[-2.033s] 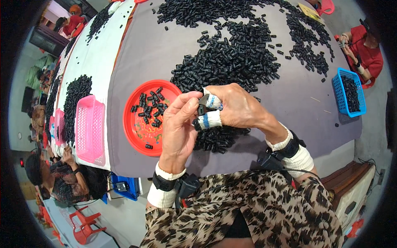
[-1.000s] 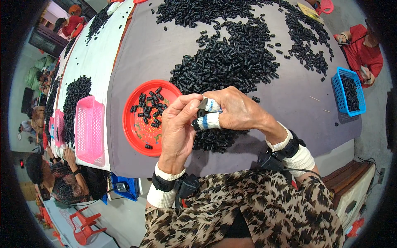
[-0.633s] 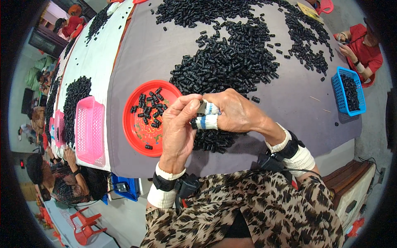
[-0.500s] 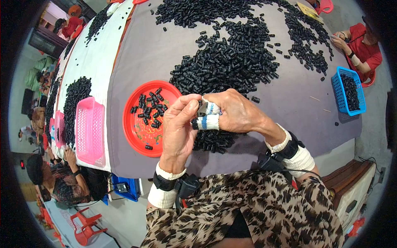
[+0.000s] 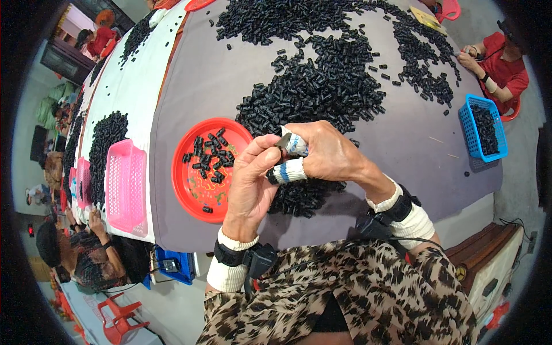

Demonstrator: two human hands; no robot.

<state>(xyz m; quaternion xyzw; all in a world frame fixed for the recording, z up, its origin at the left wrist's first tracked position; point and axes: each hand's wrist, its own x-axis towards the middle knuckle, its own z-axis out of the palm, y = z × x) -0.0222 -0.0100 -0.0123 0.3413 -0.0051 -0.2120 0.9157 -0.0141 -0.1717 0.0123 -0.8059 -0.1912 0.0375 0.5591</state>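
Observation:
Close together over the table, my two hands work at one spot. My left hand (image 5: pixel 251 184) is closed, its thumb and forefinger pinching a small dark piece (image 5: pixel 280 152) that is mostly hidden. My right hand (image 5: pixel 333 150) is closed round a small grey blade (image 5: pixel 284 140), whose flat tip points to the left fingertips. White cloth wraps with blue marks cover the right thumb and a finger. Beside the left hand, a red round tray (image 5: pixel 183 192) holds several short black cylindrical parts (image 5: pixel 215 155). A large heap of such parts (image 5: pixel 313 86) lies beyond the hands.
A pink basket (image 5: pixel 118 190) stands on the white cloth at left; a blue basket (image 5: pixel 472 135) of black parts is at the right edge. Co-workers sit at right (image 5: pixel 506 72) and left (image 5: pixel 86 253). Two thin sticks lie on the grey cloth (image 5: pixel 414 167).
The blade has tilted more upright between my fingertips, and more of its flat face shows. Both hands stay in nearly the same place. The view has shifted slightly.

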